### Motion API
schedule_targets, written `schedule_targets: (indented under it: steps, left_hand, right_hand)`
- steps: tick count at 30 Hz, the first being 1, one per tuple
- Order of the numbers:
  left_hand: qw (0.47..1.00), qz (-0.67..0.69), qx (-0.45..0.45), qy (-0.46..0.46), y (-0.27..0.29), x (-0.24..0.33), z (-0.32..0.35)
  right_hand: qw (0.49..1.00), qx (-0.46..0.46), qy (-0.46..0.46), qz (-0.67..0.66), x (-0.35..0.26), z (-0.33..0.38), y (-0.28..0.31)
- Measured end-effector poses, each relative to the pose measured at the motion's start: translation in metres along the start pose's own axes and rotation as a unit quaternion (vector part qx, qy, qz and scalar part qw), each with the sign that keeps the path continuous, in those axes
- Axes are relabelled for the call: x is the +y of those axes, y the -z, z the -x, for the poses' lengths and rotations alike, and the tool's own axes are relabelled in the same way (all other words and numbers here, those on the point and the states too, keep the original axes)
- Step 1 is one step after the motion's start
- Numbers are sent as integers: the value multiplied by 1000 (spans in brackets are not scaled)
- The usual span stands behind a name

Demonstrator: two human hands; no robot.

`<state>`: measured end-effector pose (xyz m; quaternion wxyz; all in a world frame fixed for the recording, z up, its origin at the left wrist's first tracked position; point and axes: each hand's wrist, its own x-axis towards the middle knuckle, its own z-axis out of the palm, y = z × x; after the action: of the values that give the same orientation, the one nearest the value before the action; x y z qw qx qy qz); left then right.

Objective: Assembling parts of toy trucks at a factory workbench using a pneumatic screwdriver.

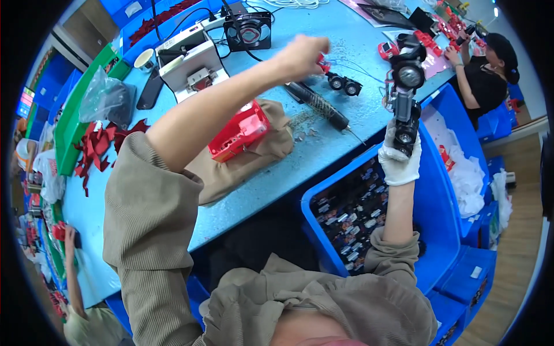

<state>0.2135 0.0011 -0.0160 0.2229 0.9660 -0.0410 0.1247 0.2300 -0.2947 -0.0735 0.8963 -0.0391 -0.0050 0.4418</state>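
My right hand (400, 164), in a white glove, grips a toy vehicle chassis (402, 105) with black wheels and holds it upright over the table's near right edge. My bare left hand (300, 57) reaches across the table with its fingers curled. At its fingertips is a small red and black toy part with black wheels (344, 85); whether the fingers hold its red end is hidden. Below that hand lies a black electric screwdriver (320, 106). A red plastic toy body (241, 132) rests on a beige cloth (274, 141), under my left forearm.
A blue bin (309, 207) full of small parts stands at the table's near edge. Behind my left arm are a white machine (187, 63), a black fan (249, 32) and a phone (151, 89). Red scraps (98, 147) lie at left. Another person (490, 75) works at far right.
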Motion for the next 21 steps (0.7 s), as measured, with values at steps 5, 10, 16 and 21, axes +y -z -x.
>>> schedule_targets:
  steps: [5, 10, 16, 21]
  left_hand:
    - [984, -16, -176, 31, 55, 0, 11]
    - [977, 98, -188, 33, 64, -25, 16]
    - [979, 124, -158, -22, 50, -33, 28]
    - [970, -18, -127, -207, 40, -31, 30]
  right_hand:
    - [995, -13, -15, 99, 8, -8, 53]
    - [918, 133, 78, 365, 30, -1, 54]
    - [904, 97, 78, 409, 26, 2, 75]
    - [906, 104, 76, 403, 32, 0, 73]
